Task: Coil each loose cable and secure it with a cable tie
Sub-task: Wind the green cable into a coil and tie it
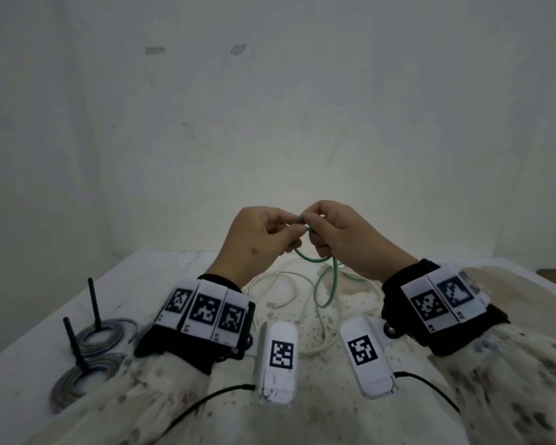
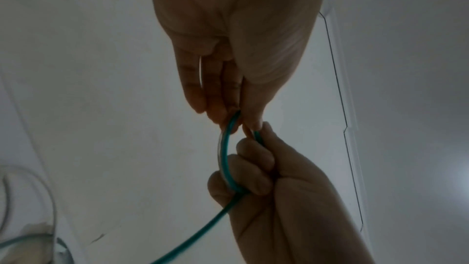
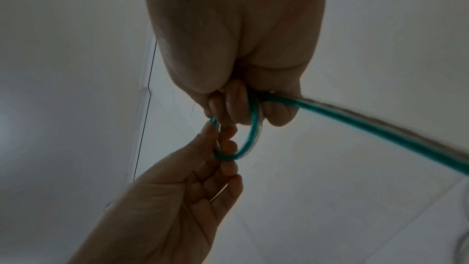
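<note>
I hold a thin green cable (image 1: pixel 325 285) in the air above the white table (image 1: pixel 148 277), with both hands close together. My left hand (image 1: pixel 293 232) pinches a small loop of it near the end. My right hand (image 1: pixel 309 227) has its fingers curled round the same cable right beside it. In the left wrist view my left hand (image 2: pixel 237 119) pinches the green cable (image 2: pixel 223 148), while the right hand (image 2: pixel 251 174) grips the bend below. The right wrist view has the right hand (image 3: pixel 243 107) wrapped round the green cable (image 3: pixel 355 121). The rest hangs down to the table.
A loose white cable (image 1: pixel 325 343) lies sprawled on the table under my hands. At the left stand two black pegs (image 1: pixel 94 303), each with a coiled dark cable (image 1: pixel 77 377) round its base. A pale wall rises behind the table.
</note>
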